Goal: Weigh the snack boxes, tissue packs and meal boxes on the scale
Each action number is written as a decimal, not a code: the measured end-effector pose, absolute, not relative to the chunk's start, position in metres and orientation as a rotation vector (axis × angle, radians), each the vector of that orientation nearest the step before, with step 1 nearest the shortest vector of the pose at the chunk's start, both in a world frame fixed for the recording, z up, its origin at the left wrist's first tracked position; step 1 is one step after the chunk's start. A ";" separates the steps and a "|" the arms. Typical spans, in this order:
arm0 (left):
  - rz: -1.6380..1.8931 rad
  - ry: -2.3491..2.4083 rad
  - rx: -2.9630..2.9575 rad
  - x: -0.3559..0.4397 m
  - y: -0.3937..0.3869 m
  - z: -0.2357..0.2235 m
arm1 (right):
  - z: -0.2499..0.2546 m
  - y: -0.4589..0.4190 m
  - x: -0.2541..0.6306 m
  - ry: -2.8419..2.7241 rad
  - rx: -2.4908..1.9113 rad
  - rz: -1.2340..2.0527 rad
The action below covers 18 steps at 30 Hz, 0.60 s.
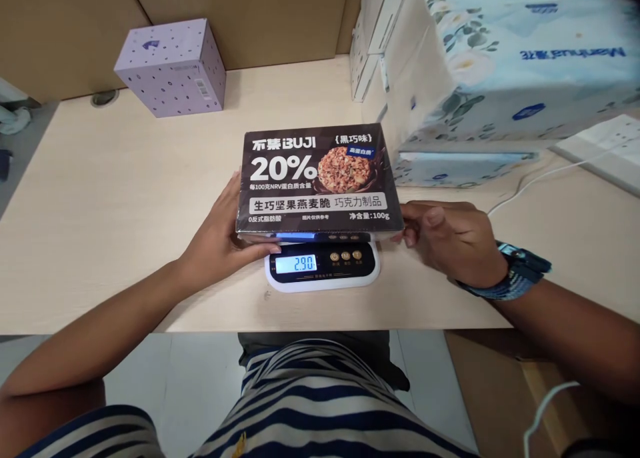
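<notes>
Head camera: one dark box (320, 185) sits right between two hands, with its long side going left to right. It is over the back part of one small scale (324, 265), near the front of the desk (125, 211). I can't tell if the box rests on the scale or is held just above it.

The left hand (214, 235) is at the box's left end. Its grip is around that end, with the fingers along the side and the thumb by the front bottom edge, over the scale's left corner. The right hand (450, 238) is at the other end. Its fingertips touch the right side near the front corner, and its thumb sticks up, away from the box. I can't tell how tight that grip is. Both hands touch the box, so no hand is nearer.

The scale has one lit screen (296, 264) that says 2.90, and three round buttons (345, 256) in a row. One purple box (173, 78) stands at the back left. On the right are at least two tissue packs (520, 78), and behind them at least two white boxes (363, 78). One blue band (493, 291) is on the right wrist.
</notes>
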<state>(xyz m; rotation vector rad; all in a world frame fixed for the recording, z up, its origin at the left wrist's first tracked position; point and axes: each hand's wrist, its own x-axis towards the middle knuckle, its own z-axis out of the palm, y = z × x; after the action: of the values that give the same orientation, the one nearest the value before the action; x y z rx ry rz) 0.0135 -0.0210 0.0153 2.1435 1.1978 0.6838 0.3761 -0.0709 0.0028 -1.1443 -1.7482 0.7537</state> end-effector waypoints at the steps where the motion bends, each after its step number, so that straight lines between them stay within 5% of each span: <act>1: 0.679 1.199 2.174 0.013 -0.021 0.016 | 0.003 -0.071 0.376 -1.749 -1.151 0.757; 18: 0.622 1.077 2.480 0.005 -0.020 0.009 | -0.004 -0.069 0.380 -1.789 -1.116 0.693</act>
<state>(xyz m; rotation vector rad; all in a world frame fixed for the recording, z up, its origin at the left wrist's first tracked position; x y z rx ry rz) 0.0053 -0.0202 0.0092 2.4798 1.0775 0.6222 0.3800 -0.0693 -0.0043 -1.1165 -1.7887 0.6935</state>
